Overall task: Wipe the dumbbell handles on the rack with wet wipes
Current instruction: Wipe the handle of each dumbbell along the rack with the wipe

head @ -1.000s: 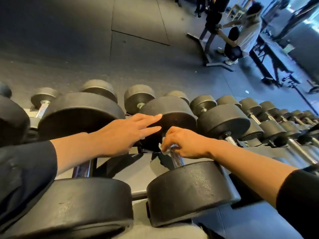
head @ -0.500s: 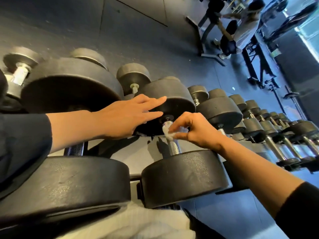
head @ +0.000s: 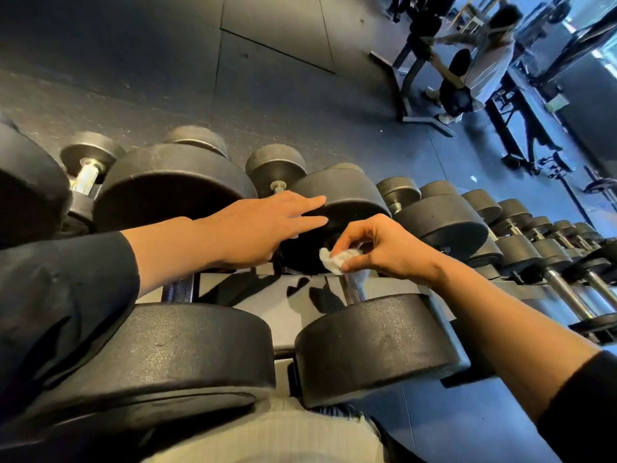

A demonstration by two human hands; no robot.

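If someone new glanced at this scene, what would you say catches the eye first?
Probably the two bare hands at centre: the right hand pinches a crumpled white wipe at a dumbbell handle, while the left hand lies flat with straight fingers over the big black dumbbell head behind. Next, the long row of dumbbells receding to the right.

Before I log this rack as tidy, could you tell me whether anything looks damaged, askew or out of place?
Nothing stands out. The dumbbells sit in orderly rows on the rack. The right hand pinches a crumpled wet wipe over a handle; the left hand lies flat beside it.
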